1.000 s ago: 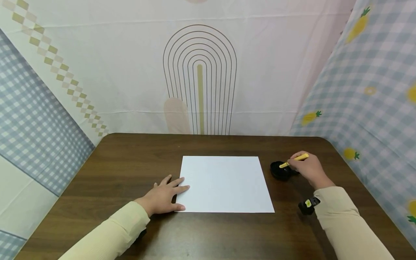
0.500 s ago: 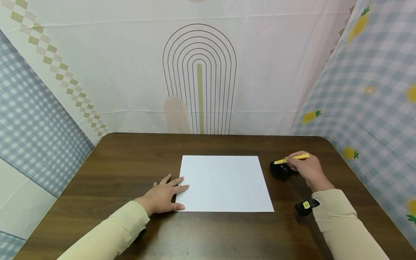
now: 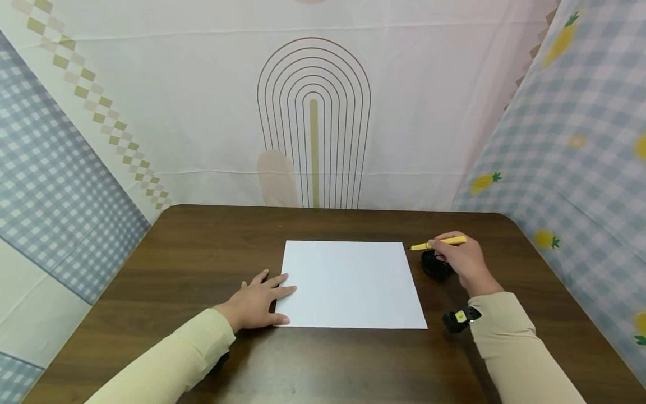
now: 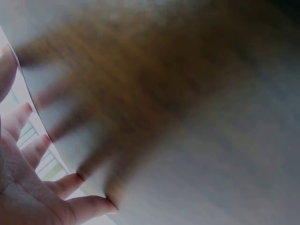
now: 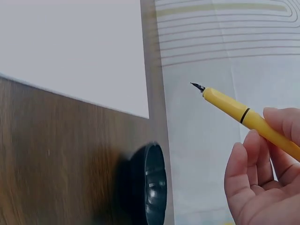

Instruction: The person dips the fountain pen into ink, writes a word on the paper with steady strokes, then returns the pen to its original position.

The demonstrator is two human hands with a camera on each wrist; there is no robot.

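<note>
A blank white sheet of paper (image 3: 353, 286) lies on the brown table. My left hand (image 3: 254, 303) rests with spread fingers on its left edge; in the left wrist view its fingertips (image 4: 96, 206) touch the surface. Between thumb and fingers, my right hand (image 3: 466, 266) pinches a yellow fountain pen (image 5: 227, 104) with a dark nib. The pen is held above the table, its nib pointing left, just off the paper's upper right corner. Beneath the right hand stands a small black bowl (image 3: 434, 266), partly covered by the fingers; its rim and hollow show in the right wrist view.
The dark wooden table (image 3: 212, 235) runs back to a white printed cloth (image 3: 414, 112). Checked blue cloths hang on either side, the right one (image 3: 580, 224) with pineapple prints. A black wrist camera (image 3: 456, 320) hangs beside my right sleeve.
My right hand has moved left with the fountain pen. Its nib, earlier over the black bowl, is now out past the bowl near the paper's corner. The left hand stays put.
</note>
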